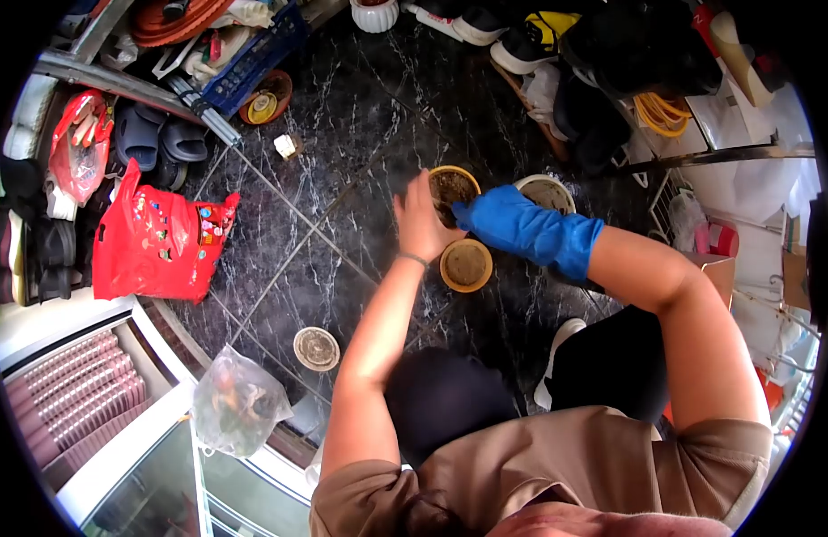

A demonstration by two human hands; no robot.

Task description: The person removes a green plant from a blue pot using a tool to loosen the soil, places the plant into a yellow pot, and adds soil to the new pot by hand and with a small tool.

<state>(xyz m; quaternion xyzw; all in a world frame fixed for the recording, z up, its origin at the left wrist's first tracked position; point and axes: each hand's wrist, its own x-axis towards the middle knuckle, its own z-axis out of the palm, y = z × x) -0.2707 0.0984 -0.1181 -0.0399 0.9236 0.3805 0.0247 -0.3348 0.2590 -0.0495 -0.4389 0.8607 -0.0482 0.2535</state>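
Observation:
A round yellow-rimmed pot (454, 185) with brown soil inside stands on the dark tiled floor. My left hand (420, 219), bare, lies along the pot's left side with its fingers stretched out. In a blue rubber glove, my right hand (485, 215) reaches to the pot's lower right edge, fingertips bent in at the soil; whether they hold anything is hidden. Just below both hands is a smaller yellow-rimmed dish (467, 266) with a brown surface. A pale round pot (546, 193) stands behind the gloved wrist, partly covered by it.
A round speckled dish (316, 348) and a clear plastic bag (239, 403) lie at lower left. Left of them are a red bag (163, 237) and shoes. A small white piece (286, 146) sits upper left. More shoes (521, 45) line the upper right.

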